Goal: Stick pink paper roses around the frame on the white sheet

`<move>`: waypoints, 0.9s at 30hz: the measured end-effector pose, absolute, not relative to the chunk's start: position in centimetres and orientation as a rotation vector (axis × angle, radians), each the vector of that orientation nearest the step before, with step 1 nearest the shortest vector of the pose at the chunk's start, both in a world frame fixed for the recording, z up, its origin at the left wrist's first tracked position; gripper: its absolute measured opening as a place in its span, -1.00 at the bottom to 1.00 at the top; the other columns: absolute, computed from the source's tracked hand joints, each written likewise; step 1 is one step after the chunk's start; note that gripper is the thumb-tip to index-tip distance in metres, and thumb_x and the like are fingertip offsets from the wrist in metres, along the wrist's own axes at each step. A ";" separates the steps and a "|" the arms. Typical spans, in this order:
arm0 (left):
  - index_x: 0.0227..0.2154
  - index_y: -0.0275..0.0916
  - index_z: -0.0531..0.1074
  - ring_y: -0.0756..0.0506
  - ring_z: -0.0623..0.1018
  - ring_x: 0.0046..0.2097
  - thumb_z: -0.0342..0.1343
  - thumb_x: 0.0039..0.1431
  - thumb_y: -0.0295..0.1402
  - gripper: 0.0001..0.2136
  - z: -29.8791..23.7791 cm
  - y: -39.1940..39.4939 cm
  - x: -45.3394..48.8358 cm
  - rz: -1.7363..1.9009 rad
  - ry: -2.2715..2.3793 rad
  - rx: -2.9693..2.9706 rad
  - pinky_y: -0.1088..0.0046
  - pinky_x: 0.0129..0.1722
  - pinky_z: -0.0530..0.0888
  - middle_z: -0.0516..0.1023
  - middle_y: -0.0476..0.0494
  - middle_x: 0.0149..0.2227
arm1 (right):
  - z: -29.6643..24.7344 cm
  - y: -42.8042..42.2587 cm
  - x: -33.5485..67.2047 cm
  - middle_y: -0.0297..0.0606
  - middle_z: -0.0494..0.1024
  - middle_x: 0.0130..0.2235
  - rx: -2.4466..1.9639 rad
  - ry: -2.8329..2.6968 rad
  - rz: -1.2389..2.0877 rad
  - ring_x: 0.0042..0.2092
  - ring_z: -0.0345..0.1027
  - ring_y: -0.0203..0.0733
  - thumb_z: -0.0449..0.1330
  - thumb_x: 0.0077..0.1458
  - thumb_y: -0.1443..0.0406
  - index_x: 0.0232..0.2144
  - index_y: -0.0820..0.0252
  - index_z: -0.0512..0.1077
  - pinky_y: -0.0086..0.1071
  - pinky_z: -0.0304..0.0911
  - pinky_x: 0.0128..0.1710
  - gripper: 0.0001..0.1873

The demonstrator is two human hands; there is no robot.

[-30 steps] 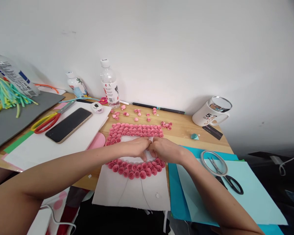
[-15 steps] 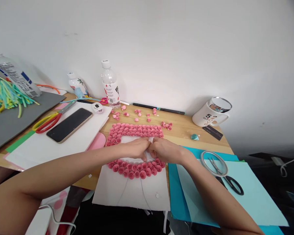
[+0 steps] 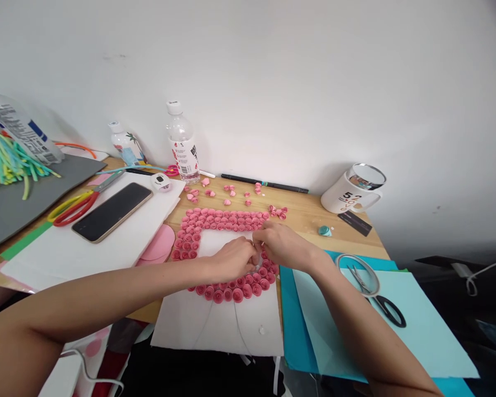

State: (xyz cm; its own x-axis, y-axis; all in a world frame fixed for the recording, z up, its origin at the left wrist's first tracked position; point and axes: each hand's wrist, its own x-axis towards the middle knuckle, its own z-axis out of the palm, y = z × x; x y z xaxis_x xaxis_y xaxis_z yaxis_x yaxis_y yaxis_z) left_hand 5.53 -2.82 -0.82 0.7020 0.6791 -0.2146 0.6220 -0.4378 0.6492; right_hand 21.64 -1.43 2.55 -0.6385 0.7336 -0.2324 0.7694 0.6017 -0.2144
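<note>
A white sheet point(image 3: 215, 328) lies in front of me, bearing a ring of pink rolled paper roses point(image 3: 237, 295) around a bare white middle. Over the inner right part of that ring, both my hands meet. My left hand point(image 3: 237, 258) has its fingers closed in a pinch, low over the white middle. Just right of it, my right hand point(image 3: 284, 243) is bent down with its fingertips pressed together, covering some roses on the right side. Whatever is between the fingers is hidden or too small to name.
Loose pink roses point(image 3: 227, 202) lie behind the sheet, near a water bottle point(image 3: 184, 151) and black pen point(image 3: 268, 184). A mug point(image 3: 349, 190) stands back right. Scissors and a tape roll point(image 3: 357, 275) rest on blue paper point(image 3: 413, 325). A phone point(image 3: 113, 212) and red-yellow scissors point(image 3: 76, 207) lie left.
My left hand has come slightly lower on the sheet, while my right hand has risen and shifted toward the right side of the ring. The view has moved a little.
</note>
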 end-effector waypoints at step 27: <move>-0.68 -0.27 0.23 -0.10 0.37 -0.30 -0.01 -0.10 -0.63 -0.82 -1.6 -2.9 6.5 0.006 1.005 2.343 0.39 -0.30 0.28 0.45 -0.09 -0.47 | 2.2 -1.3 21.3 -0.20 0.46 -0.47 1.251 2.653 -0.354 -0.37 0.22 -0.25 0.04 -0.01 0.55 -0.47 0.26 0.40 -0.43 -0.15 -0.49 -0.80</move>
State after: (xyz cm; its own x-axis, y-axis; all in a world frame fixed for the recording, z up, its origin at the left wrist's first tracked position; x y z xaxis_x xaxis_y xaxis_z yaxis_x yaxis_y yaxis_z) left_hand 6.46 -2.92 -1.59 0.7158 0.6641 -0.2158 0.6614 -0.5458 0.5145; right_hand 21.30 -1.28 2.21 -0.6270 0.7315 -0.2681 0.7762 0.6160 -0.1344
